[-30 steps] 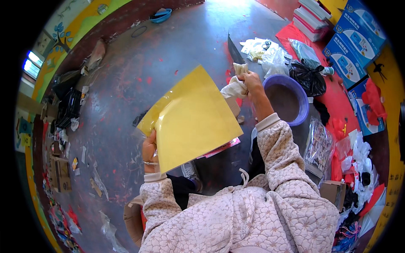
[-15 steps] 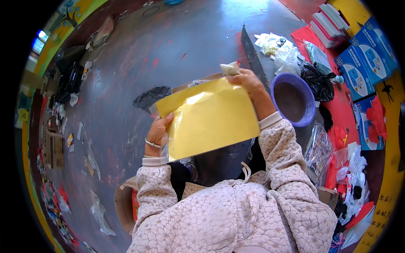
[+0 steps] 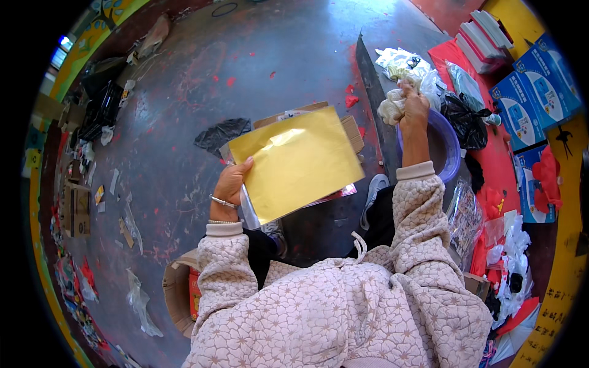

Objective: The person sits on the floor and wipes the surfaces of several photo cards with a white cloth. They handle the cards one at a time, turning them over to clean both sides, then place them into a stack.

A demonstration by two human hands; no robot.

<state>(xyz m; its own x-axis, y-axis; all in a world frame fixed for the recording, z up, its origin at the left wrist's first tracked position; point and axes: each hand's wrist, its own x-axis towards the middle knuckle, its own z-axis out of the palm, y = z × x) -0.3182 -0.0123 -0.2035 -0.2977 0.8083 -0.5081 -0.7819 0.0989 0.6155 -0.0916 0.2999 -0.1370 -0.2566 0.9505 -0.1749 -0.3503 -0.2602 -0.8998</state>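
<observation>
My left hand (image 3: pixel 230 185) grips a glossy yellow sheet (image 3: pixel 300 164) by its left edge, thumb on top. Clear plastic shows along the sheet's left side, and a pinkish-red edge peeks out below its lower right corner. Off to the right, my right hand (image 3: pixel 415 111) is closed on a crumpled off-white cloth (image 3: pixel 391 108). That hand is over the far left rim of a purple basin (image 3: pixel 454 161), apart from the sheet. Behind the sheet, a cardboard box (image 3: pixel 352 132) is mostly hidden.
A black plastic bag (image 3: pixel 219 136) lies left of the sheet. White plastic bags (image 3: pixel 399 61) and a black bag (image 3: pixel 464 126) lie around the basin on red material. Blue printed boxes (image 3: pixel 518 107) line the right wall. An open carton (image 3: pixel 178 294) stands by my left side.
My right hand has left the sheet's upper right corner and moved right to the basin with the cloth. The sheet has shifted slightly left and tilted, with my left hand still holding it.
</observation>
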